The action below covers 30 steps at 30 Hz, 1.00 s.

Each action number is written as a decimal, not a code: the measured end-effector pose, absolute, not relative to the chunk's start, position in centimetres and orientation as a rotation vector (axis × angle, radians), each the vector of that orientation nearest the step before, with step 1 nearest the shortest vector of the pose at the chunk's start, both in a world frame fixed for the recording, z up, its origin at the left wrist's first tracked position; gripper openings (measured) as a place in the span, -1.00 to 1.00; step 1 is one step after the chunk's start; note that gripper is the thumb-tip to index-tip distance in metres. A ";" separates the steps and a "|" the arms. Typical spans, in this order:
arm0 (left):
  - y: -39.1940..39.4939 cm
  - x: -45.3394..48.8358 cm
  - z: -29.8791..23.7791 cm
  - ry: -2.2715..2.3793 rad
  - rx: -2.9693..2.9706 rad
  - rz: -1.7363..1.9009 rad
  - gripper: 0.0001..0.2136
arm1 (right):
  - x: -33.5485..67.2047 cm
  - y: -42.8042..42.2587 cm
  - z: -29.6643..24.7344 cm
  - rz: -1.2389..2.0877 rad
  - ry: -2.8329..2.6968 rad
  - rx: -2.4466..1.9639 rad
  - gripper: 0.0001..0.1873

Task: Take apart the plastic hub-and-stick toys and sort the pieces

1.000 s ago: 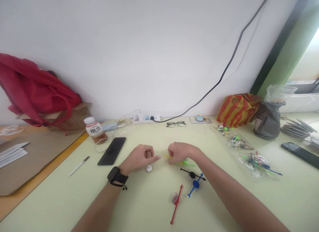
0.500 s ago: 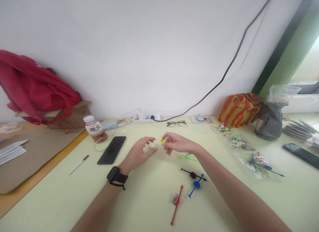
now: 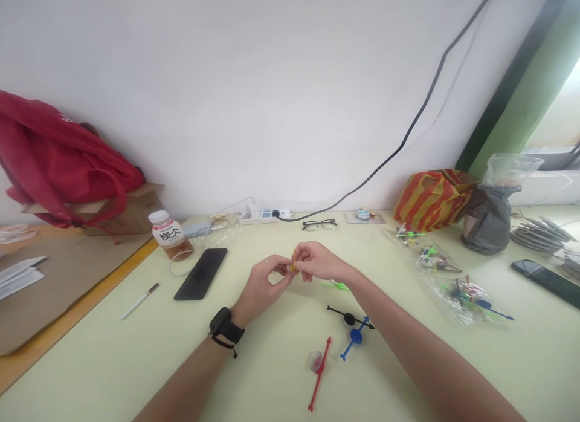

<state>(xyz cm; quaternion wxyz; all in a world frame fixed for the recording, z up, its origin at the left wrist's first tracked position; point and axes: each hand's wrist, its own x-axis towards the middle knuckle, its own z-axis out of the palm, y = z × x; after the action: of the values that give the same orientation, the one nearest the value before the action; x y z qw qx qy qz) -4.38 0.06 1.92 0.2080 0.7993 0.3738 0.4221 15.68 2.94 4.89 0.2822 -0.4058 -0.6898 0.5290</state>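
Over the middle of the table my two hands meet at the fingertips. My right hand (image 3: 319, 262) pinches a yellow arrow spinner (image 3: 294, 259), its thin shaft pointing up. My left hand (image 3: 267, 284), with a black watch at the wrist, is closed on a small whitish piece (image 3: 291, 269) pressed against the yellow part; fingers cover most of it. A green arrow (image 3: 336, 285) lies partly behind my right forearm. Nearer me are a black arrow spinner (image 3: 349, 318), a blue arrow spinner (image 3: 356, 337) and a red arrow spinner (image 3: 319, 369) with a clear round base.
Left of my hands lie a black phone (image 3: 200, 274), a pen (image 3: 139, 301) and a bottle (image 3: 167, 234). Eyeglasses (image 3: 319, 225) and a power strip (image 3: 265, 215) sit by the wall. Clear bags of spinner parts (image 3: 469, 298) and a striped bag (image 3: 432, 198) stand right.
My left hand has moved right and closed its fingers, bringing the small whitish piece up to the yellow spinner. My right hand has stayed nearly in place, still pinching the spinner.
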 end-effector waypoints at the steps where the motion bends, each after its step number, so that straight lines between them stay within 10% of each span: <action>1: -0.1 -4.3 2.1 1.048 2.240 1.162 -0.91 | 15.6 2.8 4.9 1.420 -1.870 -1.081 -0.88; 12: 0.0 -4.3 0.7 1.177 2.382 0.923 -0.90 | 19.3 4.0 5.6 0.595 -2.351 -1.549 -0.71; 30: 1.4 -5.1 -0.9 1.230 2.416 0.949 -0.77 | 23.8 3.7 8.0 1.274 -2.496 -1.573 -0.82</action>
<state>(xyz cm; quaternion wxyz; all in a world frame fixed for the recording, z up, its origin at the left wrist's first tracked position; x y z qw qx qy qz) -5.08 1.43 -0.90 0.1341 0.8335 0.4244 0.3273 23.82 3.74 8.02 -0.0361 -0.4892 -0.7762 0.3962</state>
